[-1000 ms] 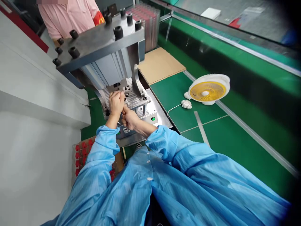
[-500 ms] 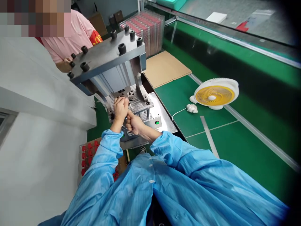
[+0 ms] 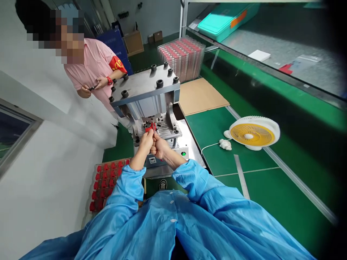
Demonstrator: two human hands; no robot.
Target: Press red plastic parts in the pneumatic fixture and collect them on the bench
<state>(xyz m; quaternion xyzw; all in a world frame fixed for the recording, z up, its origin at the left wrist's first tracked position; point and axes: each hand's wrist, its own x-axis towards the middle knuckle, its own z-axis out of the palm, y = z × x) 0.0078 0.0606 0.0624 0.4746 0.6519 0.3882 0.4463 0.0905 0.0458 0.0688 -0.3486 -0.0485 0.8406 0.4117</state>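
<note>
A grey metal press (image 3: 145, 94) stands on the green bench in front of me. Both my hands reach into its lower jig (image 3: 168, 130). My left hand (image 3: 146, 140) is closed in a pinch on a small red part (image 3: 149, 128) at the jig. My right hand (image 3: 159, 146) is closed beside it, fingers pressed together near the same red part; what it holds is too small to make out. Blue sleeves cover both arms.
A tray of red parts (image 3: 104, 184) lies at my lower left. A small yellow-and-white fan (image 3: 253, 133) sits on the bench to the right, a cardboard sheet (image 3: 202, 95) and stacked clear trays (image 3: 183, 54) behind. A person in pink (image 3: 93, 72) stands beyond the press.
The camera has tilted up, showing more of the room. My hands have drawn slightly back from the jig, and a red part now shows between the fingertips.
</note>
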